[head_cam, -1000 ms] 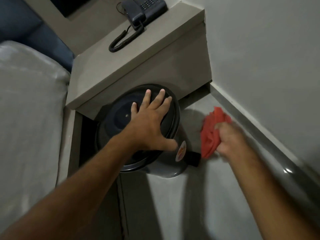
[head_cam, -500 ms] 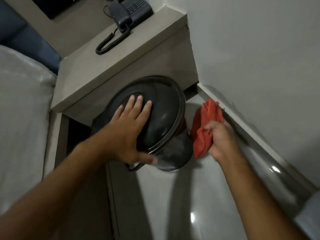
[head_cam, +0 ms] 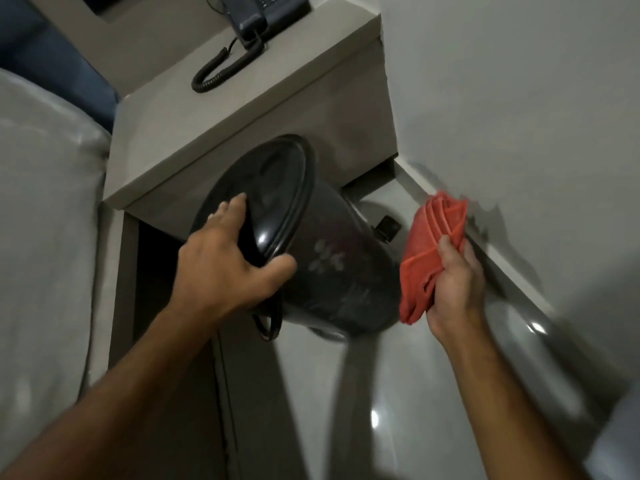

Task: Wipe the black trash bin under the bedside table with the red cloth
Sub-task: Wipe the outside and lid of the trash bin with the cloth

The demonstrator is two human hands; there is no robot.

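The left hand [head_cam: 225, 268] clasps the lidded rim of the glossy, round black trash bin [head_cam: 332, 271], tipped at the bedside table's [head_cam: 221, 126] front edge over the smooth floor. The right hand [head_cam: 453, 289] holds the folded red cloth [head_cam: 429, 244] beside its wall.

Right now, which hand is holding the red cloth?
The right hand, near the wall, grips the bunched red cloth. The left hand has no cloth; its grip is on the rim of the tilted black trash bin.
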